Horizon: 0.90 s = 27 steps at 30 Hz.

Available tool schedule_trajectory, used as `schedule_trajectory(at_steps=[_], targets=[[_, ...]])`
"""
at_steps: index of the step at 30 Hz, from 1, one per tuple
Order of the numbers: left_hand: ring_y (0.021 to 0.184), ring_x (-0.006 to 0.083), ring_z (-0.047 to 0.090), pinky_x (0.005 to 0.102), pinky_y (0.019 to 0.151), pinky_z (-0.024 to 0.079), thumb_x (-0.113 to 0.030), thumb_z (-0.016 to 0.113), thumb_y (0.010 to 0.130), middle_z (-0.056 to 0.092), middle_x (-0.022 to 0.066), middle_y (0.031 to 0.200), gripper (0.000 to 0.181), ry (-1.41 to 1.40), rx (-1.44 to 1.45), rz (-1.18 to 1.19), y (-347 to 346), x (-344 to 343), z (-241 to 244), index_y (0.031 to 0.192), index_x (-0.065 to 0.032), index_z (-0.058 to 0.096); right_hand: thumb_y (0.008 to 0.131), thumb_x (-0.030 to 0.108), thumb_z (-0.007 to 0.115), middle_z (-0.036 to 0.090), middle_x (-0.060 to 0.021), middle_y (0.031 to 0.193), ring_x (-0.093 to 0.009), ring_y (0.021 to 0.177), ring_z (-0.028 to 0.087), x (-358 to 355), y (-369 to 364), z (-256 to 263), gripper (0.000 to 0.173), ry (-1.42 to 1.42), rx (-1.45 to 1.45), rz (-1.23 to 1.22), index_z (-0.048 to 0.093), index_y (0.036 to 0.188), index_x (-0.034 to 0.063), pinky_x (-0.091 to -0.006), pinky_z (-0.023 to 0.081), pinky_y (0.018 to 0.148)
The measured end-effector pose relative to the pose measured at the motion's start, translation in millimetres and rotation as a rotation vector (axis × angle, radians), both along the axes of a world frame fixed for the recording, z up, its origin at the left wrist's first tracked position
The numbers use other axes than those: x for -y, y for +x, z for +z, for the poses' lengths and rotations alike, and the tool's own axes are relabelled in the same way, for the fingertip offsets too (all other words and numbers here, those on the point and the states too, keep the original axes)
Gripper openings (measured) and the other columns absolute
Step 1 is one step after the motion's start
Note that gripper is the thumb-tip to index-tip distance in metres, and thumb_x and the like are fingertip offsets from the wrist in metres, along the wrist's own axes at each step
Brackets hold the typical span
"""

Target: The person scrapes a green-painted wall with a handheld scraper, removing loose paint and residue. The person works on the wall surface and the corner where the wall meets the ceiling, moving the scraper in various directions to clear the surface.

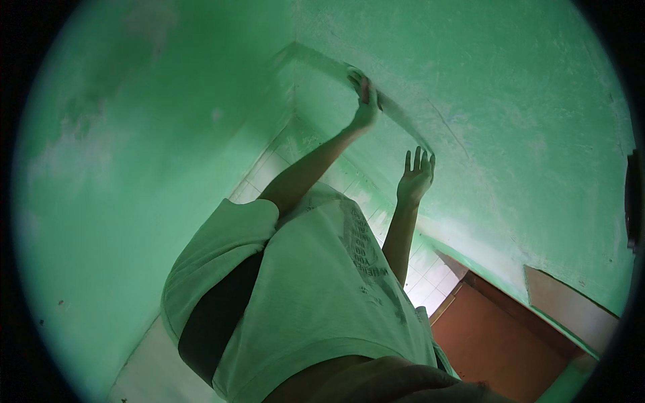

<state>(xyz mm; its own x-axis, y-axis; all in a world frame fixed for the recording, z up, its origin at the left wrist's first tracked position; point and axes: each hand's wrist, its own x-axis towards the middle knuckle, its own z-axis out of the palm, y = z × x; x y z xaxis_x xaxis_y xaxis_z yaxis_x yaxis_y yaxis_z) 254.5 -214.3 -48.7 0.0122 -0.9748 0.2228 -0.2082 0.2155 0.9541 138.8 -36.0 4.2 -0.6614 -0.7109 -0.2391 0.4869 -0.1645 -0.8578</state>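
Observation:
My left hand (365,103) is raised against the green painted wall (504,101), just right of the room's corner. It grips a thin, flat, dark-edged thing (380,107) that lies along the wall surface. Most of that thing is covered by my fingers, so its exact kind is unclear. Lower and to the right, my right hand (415,176) is held up with its fingers apart and nothing in it. Its fingertips are close to the same wall; whether they touch it I cannot tell. A curved shadow band crosses the wall by both hands.
A second green wall (126,151) with pale, worn patches stands on the left. Light floor tiles (436,277) show below, beside a reddish-brown panel (499,332), possibly a door. A pale panel (564,302) is on the right wall, and a dark object (633,201) is at the right rim.

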Motion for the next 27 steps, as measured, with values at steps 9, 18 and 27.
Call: schedule_trajectory(at_steps=[9,18,27], targets=[[0.152,0.0353,-0.012,0.0493,0.122,-0.005,-0.052,0.020,0.107,-0.015,0.0189,0.165,0.076,-0.126,-0.399,0.341,5,74,27,0.158,-0.0024,-0.006,0.100,0.012,0.045,0.011,-0.0187,0.164,-0.035,0.143,0.038,-65,-57,-13,0.073,0.076,-0.007,0.003,0.002,0.159,0.0046,-0.0512,0.041,0.113],[0.138,0.0330,0.008,0.0488,0.116,0.010,-0.049,0.026,0.105,0.009,0.0161,0.149,0.062,0.005,-0.082,0.081,-142,-144,-1,0.146,-0.0044,0.015,0.099,0.012,0.046,0.040,-0.0199,0.148,-0.035,0.137,0.044,-84,-116,-17,0.056,0.048,0.186,0.060,0.025,0.149,-0.0046,-0.0507,0.041,0.113],[0.122,0.0325,0.031,0.0482,0.110,0.025,-0.044,0.033,0.103,0.035,0.0162,0.130,0.050,0.332,-0.540,0.443,-46,-85,-4,0.131,-0.0027,0.037,0.096,0.011,0.050,0.023,-0.0219,0.158,-0.035,0.140,0.041,-166,-194,-36,0.076,0.027,0.178,-0.049,0.005,0.157,-0.0017,-0.0496,0.042,0.113]])
